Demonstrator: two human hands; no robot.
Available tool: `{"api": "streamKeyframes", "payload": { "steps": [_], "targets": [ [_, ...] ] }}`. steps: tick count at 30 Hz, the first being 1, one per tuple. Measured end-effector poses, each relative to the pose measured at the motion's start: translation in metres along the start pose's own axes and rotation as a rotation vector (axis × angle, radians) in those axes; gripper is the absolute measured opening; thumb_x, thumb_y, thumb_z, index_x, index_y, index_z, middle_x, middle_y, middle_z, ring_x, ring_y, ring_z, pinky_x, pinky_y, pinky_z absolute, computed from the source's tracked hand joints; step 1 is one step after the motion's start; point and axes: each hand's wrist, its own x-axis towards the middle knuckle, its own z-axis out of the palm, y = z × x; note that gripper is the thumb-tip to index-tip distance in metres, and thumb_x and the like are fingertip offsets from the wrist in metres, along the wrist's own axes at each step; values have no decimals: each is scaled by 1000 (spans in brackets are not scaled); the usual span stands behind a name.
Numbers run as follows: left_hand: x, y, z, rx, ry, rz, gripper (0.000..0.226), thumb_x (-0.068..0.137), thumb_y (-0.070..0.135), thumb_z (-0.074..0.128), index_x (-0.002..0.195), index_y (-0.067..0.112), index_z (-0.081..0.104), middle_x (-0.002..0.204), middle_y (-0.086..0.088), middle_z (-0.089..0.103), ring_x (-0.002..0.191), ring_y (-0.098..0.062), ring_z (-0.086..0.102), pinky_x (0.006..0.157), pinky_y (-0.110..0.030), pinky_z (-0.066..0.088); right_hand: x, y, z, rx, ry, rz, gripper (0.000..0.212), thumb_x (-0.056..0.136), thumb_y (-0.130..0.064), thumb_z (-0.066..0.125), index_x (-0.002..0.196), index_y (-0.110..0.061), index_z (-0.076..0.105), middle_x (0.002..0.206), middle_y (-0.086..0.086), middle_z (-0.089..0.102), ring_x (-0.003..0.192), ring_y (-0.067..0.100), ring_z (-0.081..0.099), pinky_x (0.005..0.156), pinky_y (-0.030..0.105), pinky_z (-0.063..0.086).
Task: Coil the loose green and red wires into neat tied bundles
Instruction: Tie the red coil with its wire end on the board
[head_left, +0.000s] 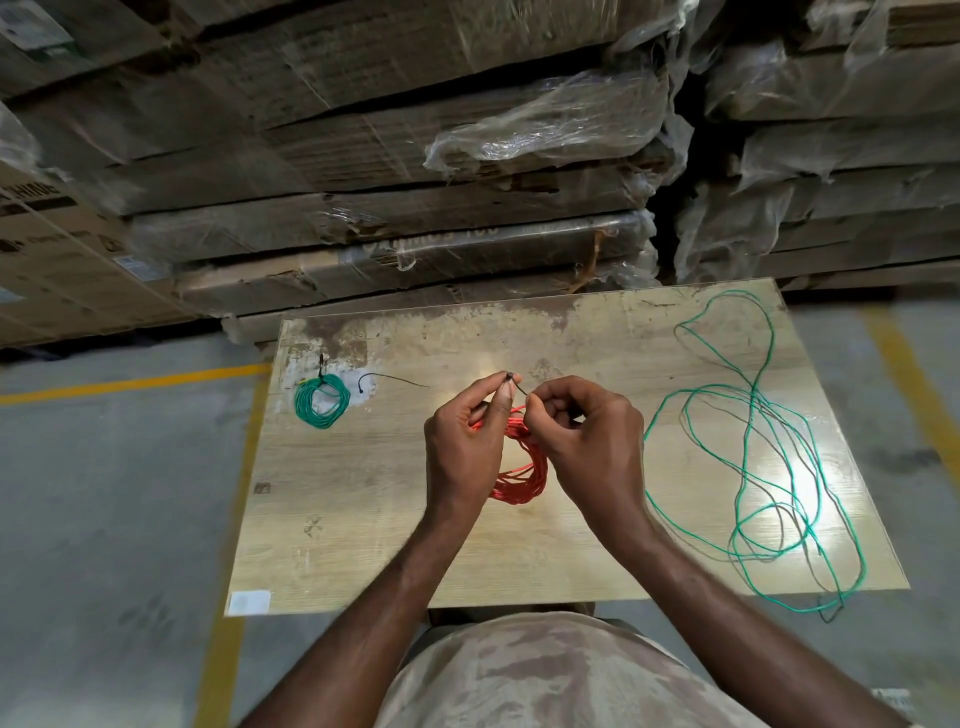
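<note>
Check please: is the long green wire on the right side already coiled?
No, the long green wire lies in loose open loops on the table.

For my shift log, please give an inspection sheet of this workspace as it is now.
Surface: worn light wooden board, stained at far edge.
Job's things: coiled red wire bundle, thin black tie being fastened; tied green wire coil at left.
Clutter: spare black tie.
Hands: left hand and right hand pinch the tie.
Cables: loose green wire sprawled at right.
Surroundings: plastic-wrapped cardboard stacks, grey floor with yellow lines.
</note>
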Motion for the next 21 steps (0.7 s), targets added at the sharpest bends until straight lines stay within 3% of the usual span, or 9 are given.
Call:
{"api": "streamKeyframes", "payload": {
  "steps": [8, 16, 21],
  "targets": [
    [1, 2, 1, 44, -6, 33, 28, 107, 28, 68, 132, 19, 78, 121, 10, 81, 109, 0, 76, 92, -28, 65, 1, 0, -3, -5, 16, -7, 13, 90, -13, 78, 82, -23, 78, 63, -8, 67, 58, 6, 63, 61, 40, 59],
    [0, 3, 1, 61, -14, 49, 30, 107, 28, 69, 135, 21, 76, 125, 10, 80, 109, 1, 76, 92, -27, 65, 2, 2, -2, 4, 52, -11, 10, 92, -17, 76, 85, -24, 78, 66, -3, 68, 63, 18, 65, 65, 39, 57],
    [-1, 3, 2, 84, -5, 34, 30, 106, 29, 70, 135, 22, 76, 123, 9, 80, 107, 2, 76, 91, -26, 65, 2, 4, -1, 24, 56, 1, 9, 92, -16, 76, 86, -23, 77, 66, -3, 69, 61, 10, 64, 63, 29, 55]
  ]
}}
